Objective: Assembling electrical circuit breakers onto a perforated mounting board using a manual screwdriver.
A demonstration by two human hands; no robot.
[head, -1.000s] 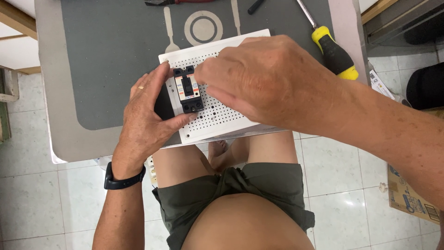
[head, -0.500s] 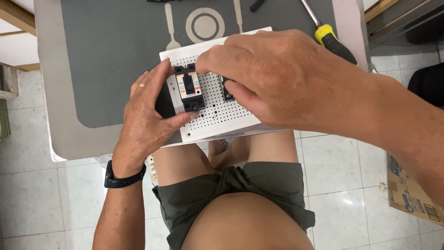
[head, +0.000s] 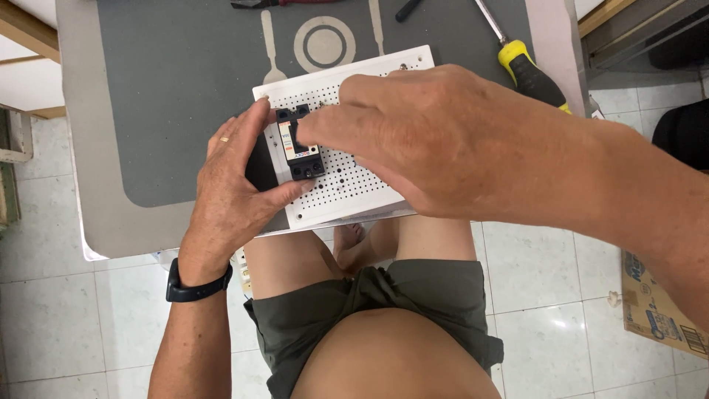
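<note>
A white perforated board lies at the near edge of a grey table mat, over my lap. On its left part sits a small black and white circuit breaker. My left hand wraps the board's left edge, with thumb and fingers pressed against the breaker's near and far ends. My right hand reaches in from the right, palm down over the board, with its fingertips on the breaker's top. What lies under the right palm is hidden.
A yellow and black screwdriver lies on the mat at the far right. Plier handles and a dark tool show at the top edge. The mat bears a plate and cutlery print. A cardboard box stands on the tiled floor at right.
My right hand has slid slightly right and its fingers have shifted over the breaker. My left hand keeps its grip at the board's left edge. The view has shifted a little.
</note>
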